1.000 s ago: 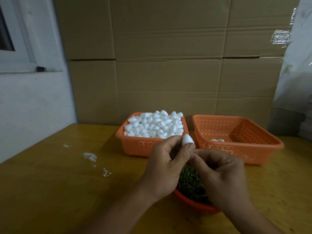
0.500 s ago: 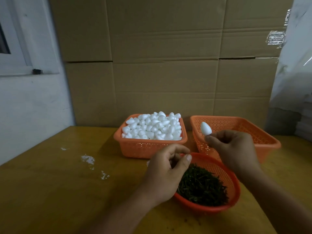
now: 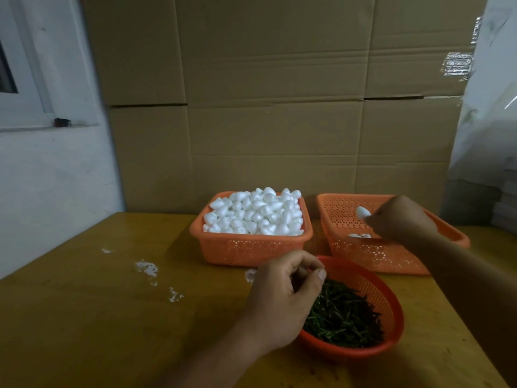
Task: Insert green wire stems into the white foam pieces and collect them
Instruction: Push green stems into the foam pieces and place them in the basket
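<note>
Bench left (image 3: 84, 317): open wood with only small white scraps (image 3: 147, 268); broad room for a hand.
Back: cardboard wall (image 3: 274, 135) stands right behind both baskets; no passage there.
Full basket (image 3: 250, 249): heaped with foam pieces (image 3: 256, 212); reach from above only.
Gap between baskets: narrow strip of bench.
Right basket (image 3: 363, 256): right hand (image 3: 400, 218) fills the space over it, a foam piece at its fingertips.
Round bowl (image 3: 391, 317): left hand (image 3: 282, 301) covers its left rim; right half with green stems (image 3: 347, 317) open from above.
</note>
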{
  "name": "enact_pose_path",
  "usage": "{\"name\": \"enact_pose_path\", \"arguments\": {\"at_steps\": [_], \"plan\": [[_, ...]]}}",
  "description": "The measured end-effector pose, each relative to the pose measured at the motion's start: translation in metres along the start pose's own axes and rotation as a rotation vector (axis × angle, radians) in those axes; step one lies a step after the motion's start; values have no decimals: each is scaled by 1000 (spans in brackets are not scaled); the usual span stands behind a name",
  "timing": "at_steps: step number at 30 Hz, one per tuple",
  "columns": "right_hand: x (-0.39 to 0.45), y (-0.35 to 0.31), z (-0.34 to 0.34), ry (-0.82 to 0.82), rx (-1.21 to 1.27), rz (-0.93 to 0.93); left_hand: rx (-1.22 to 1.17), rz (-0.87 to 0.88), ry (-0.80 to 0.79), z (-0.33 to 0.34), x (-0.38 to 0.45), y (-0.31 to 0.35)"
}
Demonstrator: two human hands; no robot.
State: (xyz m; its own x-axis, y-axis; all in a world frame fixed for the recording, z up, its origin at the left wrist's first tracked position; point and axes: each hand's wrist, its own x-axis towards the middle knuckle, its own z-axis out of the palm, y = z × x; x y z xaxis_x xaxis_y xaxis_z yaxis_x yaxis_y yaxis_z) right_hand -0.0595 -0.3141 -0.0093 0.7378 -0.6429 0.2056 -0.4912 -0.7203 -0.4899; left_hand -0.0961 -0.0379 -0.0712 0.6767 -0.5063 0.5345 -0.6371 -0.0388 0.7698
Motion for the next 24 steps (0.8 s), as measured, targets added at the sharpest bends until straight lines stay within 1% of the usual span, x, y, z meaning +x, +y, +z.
{"name": "enact_pose_path", "arguments": {"at_steps": [6, 10, 15, 18, 22, 24], "plan": [[13, -6, 9, -93, -143, 25, 23, 1, 5, -2, 0, 2], [12, -10, 10, -183, -145, 43, 21, 6, 12, -2, 0, 3], [1, -12, 7, -217, -169, 40, 30, 16, 8, -2, -1, 3], [-6, -12, 2, -176, -152, 15, 36, 18, 8, -1, -1, 2], [-21, -11, 1, -6, -63, -56, 44, 18, 11, -1, -1, 0], [-33, -10, -1, 46, -9, -104, 47, 23, 12, -1, -1, 0]]}}
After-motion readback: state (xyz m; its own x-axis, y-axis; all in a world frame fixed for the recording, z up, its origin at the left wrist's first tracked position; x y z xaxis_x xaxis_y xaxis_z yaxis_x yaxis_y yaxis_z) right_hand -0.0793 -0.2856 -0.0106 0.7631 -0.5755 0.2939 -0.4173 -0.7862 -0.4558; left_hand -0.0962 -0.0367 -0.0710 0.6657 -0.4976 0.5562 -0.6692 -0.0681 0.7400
